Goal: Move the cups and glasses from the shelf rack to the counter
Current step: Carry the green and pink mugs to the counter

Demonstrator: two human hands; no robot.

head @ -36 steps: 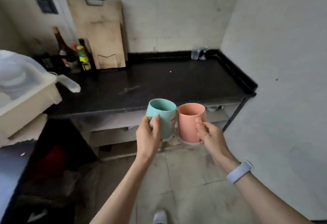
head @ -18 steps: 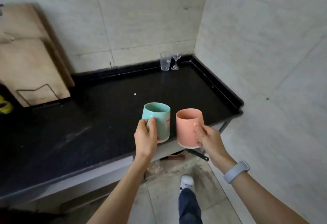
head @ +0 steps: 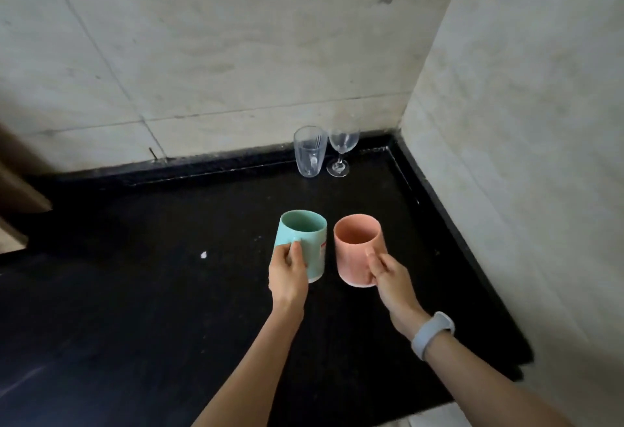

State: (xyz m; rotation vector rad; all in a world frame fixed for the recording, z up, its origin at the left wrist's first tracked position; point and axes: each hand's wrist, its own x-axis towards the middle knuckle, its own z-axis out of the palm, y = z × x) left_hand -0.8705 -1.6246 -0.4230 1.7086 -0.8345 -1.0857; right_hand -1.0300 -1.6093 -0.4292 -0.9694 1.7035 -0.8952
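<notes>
My left hand (head: 287, 273) grips a teal cup (head: 309, 241) by its side, upright, above the black counter (head: 152, 291). Beside it, my right hand (head: 388, 271) holds a pink cup (head: 354, 247), also upright, a small gap between the two cups. Both cups hang over the counter's right half. A clear tumbler (head: 309, 151) and a wine glass (head: 341, 151) stand side by side in the back right corner of the counter. The shelf rack is out of view.
Tiled walls close the counter at the back and right, with a raised black lip along both. A wooden board edge (head: 20, 187) shows at far left. A small white speck (head: 203, 255) lies on the counter.
I have stepped closer; both cups have moved from the counter's front edge to over its surface. The view has shifted right, towards the corner with the glasses.
</notes>
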